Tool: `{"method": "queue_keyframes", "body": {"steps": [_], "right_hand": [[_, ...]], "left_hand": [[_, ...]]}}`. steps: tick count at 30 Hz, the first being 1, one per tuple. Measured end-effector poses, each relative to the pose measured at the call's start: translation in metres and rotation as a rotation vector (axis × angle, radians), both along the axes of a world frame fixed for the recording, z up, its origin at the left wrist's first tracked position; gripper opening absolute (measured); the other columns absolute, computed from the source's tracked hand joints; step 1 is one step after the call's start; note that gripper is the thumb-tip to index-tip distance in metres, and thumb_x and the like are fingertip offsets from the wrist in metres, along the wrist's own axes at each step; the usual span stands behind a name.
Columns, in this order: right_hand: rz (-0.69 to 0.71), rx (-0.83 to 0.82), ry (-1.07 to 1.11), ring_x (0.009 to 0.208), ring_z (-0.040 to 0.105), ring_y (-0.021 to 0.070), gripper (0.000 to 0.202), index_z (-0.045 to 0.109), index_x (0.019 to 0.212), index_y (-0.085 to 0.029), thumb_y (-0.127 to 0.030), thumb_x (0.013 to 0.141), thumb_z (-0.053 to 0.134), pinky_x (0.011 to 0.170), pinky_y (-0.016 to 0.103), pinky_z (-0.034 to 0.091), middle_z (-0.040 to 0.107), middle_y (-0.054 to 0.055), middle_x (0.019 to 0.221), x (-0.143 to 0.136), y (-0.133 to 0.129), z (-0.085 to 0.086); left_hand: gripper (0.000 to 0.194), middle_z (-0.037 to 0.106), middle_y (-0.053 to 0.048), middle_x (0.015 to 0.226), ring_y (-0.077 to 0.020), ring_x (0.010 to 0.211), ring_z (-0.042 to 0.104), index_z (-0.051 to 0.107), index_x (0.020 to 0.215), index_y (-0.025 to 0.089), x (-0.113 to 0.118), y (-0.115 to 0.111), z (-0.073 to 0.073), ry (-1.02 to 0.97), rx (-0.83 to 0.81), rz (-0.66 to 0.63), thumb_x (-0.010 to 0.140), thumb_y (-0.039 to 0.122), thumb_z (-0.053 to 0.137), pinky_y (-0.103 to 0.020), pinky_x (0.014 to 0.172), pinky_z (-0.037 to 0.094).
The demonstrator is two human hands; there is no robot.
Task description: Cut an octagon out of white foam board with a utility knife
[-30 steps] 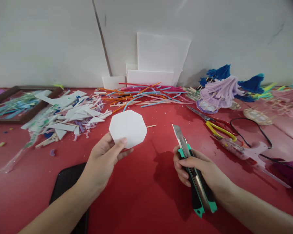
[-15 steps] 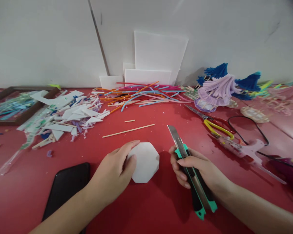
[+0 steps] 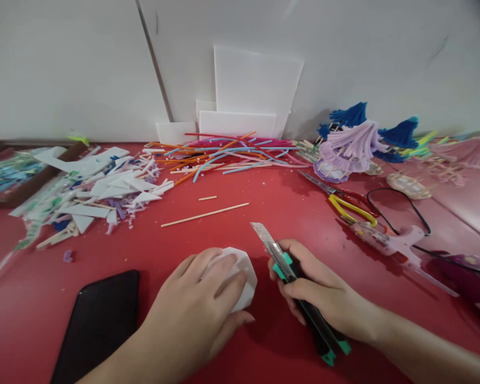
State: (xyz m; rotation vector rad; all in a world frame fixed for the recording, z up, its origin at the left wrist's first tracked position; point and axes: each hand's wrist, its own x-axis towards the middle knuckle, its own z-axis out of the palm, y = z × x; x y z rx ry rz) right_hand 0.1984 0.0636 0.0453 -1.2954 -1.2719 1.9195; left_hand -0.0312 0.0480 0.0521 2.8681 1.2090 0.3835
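My left hand lies over a white octagonal foam board piece, holding it at the table. Its fingers rest bent across the top, and the thumb reaches along the near side; much of the piece is hidden beneath them. To the right, my right hand is wrapped round a green and black utility knife. The knife's metal blade is out, pointing up and left, apart from the white piece. Beyond the hands lie a long thin wooden stick and a short stick.
A black phone lies left of my left hand. White scraps are heaped behind it. Colourful pipe cleaners and leaning white boards line the back. Scissors, yellow-handled pliers and a pink glue gun lie right.
My left hand has shifted from the left edge of the octagon to over its top, and the piece has turned. The utility knife has moved left and down in my right hand.
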Motion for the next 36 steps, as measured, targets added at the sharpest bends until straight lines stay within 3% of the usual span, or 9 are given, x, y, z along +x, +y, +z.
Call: {"method": "queue_keyframes", "body": {"steps": [2, 4, 6, 9, 14, 21, 26, 36], "right_hand": [[0.018, 0.149, -0.188, 0.046, 0.05, 0.011, 0.038, 0.051, 0.117, -0.026, -0.015, 0.08, 0.051, 0.044, 0.022, 0.04, 0.054, -0.006, 0.064, 0.004, 0.002, 0.001], [0.045, 0.339, -0.316, 0.054, 0.056, 0.0135, 0.039, 0.055, 0.122, -0.026, -0.017, 0.084, 0.052, 0.048, 0.025, 0.044, 0.06, -0.001, 0.075, 0.011, 0.005, 0.002], [0.105, 0.529, -0.413, 0.075, 0.063, 0.019, 0.043, 0.059, 0.124, -0.028, -0.015, 0.083, 0.054, 0.064, 0.03, 0.051, 0.063, 0.004, 0.095, 0.018, 0.009, 0.003], [0.219, 0.701, -0.502, 0.101, 0.061, 0.0248, 0.06, 0.056, 0.133, -0.03, -0.006, 0.077, 0.054, 0.088, 0.037, 0.048, 0.063, 0.007, 0.11, 0.025, 0.01, 0.007], [0.319, 0.709, -0.529, 0.097, 0.061, 0.0221, 0.07, 0.048, 0.141, -0.032, -0.004, 0.077, 0.054, 0.089, 0.036, 0.048, 0.064, 0.005, 0.111, 0.023, 0.005, 0.011], [0.366, 0.703, -0.508, 0.078, 0.061, 0.016, 0.067, 0.057, 0.133, -0.034, -0.001, 0.075, 0.054, 0.069, 0.026, 0.049, 0.064, 0.002, 0.092, 0.018, 0.004, 0.012], [0.395, 0.694, -0.535, 0.077, 0.059, 0.0146, 0.072, 0.051, 0.139, -0.035, -0.001, 0.076, 0.052, 0.069, 0.025, 0.048, 0.061, 0.0, 0.088, 0.018, 0.003, 0.012], [0.396, 0.687, -0.536, 0.077, 0.06, 0.015, 0.069, 0.052, 0.139, -0.031, -0.001, 0.077, 0.05, 0.07, 0.026, 0.048, 0.06, 0.001, 0.087, 0.017, 0.005, 0.013]], "left_hand": [[0.029, 0.066, -0.011, 0.119, -0.0339, 0.106, 0.06, 0.062, 0.115, 0.018, -0.001, 0.001, 0.0, -0.01, -0.036, -0.02, 0.089, 0.027, 0.055, -0.051, 0.083, 0.054], [0.031, 0.065, -0.01, 0.122, -0.0326, 0.112, 0.059, 0.061, 0.118, 0.018, -0.003, 0.003, 0.001, -0.031, -0.073, -0.08, 0.089, 0.02, 0.048, -0.051, 0.09, 0.052], [0.035, 0.062, -0.009, 0.127, -0.0309, 0.119, 0.055, 0.059, 0.121, 0.018, -0.004, 0.005, 0.002, -0.044, -0.116, -0.141, 0.089, 0.018, 0.046, -0.049, 0.099, 0.048], [0.038, 0.06, -0.008, 0.131, -0.0302, 0.122, 0.052, 0.056, 0.125, 0.02, -0.005, 0.004, 0.005, -0.037, -0.176, -0.159, 0.088, 0.023, 0.049, -0.048, 0.104, 0.044], [0.048, 0.058, -0.007, 0.133, -0.03, 0.122, 0.052, 0.05, 0.133, 0.022, -0.005, 0.002, 0.005, -0.018, -0.202, -0.129, 0.085, 0.026, 0.054, -0.047, 0.101, 0.045], [0.055, 0.058, -0.007, 0.136, -0.0291, 0.124, 0.051, 0.046, 0.138, 0.02, -0.002, 0.001, 0.0, -0.038, -0.186, -0.115, 0.083, 0.024, 0.056, -0.045, 0.103, 0.043], [0.056, 0.056, -0.008, 0.137, -0.0289, 0.127, 0.049, 0.047, 0.137, 0.018, -0.002, 0.003, -0.002, -0.013, -0.213, -0.123, 0.082, 0.023, 0.056, -0.047, 0.109, 0.038], [0.058, 0.055, -0.009, 0.137, -0.0299, 0.129, 0.048, 0.043, 0.138, 0.02, -0.004, 0.003, 0.0, -0.019, -0.267, -0.125, 0.082, 0.022, 0.056, -0.049, 0.107, 0.041]]}}
